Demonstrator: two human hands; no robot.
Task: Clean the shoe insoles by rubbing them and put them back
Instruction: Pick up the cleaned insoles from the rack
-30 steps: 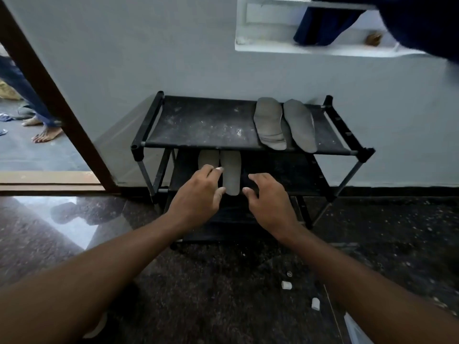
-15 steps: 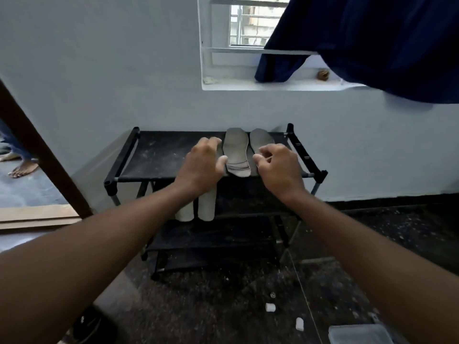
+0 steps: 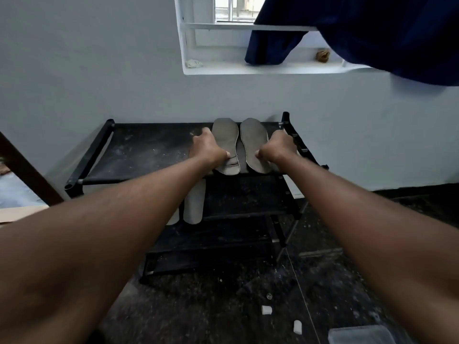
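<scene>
Two grey insoles lie side by side on the top shelf of a black shoe rack [image 3: 149, 150]. My left hand [image 3: 207, 150] holds the left grey insole [image 3: 226, 142] at its outer edge, with the thumb on its heel end. My right hand [image 3: 278, 148] holds the right grey insole [image 3: 253, 142] the same way from the right side. A paler pair of insoles [image 3: 195, 206] lies on the middle shelf, partly hidden by my left forearm.
The rack stands against a pale wall under a window sill [image 3: 260, 69] with a dark blue cloth [image 3: 372, 33] hanging over it. Small white bits [image 3: 266, 309] and a clear plastic box [image 3: 360, 335] lie on the dark floor. A wooden door frame [image 3: 27, 175] stands at left.
Both hands have risen from the middle shelf to the top shelf and spread to the outer sides of the grey insoles. The view has tilted upward.
</scene>
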